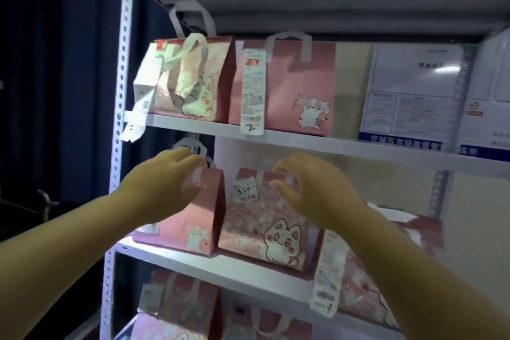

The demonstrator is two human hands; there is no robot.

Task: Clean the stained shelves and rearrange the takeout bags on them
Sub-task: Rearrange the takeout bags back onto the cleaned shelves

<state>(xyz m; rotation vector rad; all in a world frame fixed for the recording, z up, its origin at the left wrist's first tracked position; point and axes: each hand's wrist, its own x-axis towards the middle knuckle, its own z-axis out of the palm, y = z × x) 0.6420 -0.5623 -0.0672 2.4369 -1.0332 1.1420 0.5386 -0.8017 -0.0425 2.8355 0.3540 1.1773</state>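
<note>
Evidently the rearranging is underway, while nothing for wiping shows, so cleaning looks yet to be done. The left hand (165, 182) curls its fingers over the top of the plain pink bag (204, 218) on the middle shelf (248, 265). The right hand (309, 190) pinches the handle of the cat bag (262, 224) beside it. Above that shelf, two upper bags (287, 86) stand side by side, receipts (252, 91) dangling.

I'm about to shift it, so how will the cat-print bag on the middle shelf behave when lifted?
The cat-print bag probably stays stiff: its walls stand upright with crisp folds. Its flat base on the shelf suggests sliding, not tipping. The loose receipt may flap.
</note>
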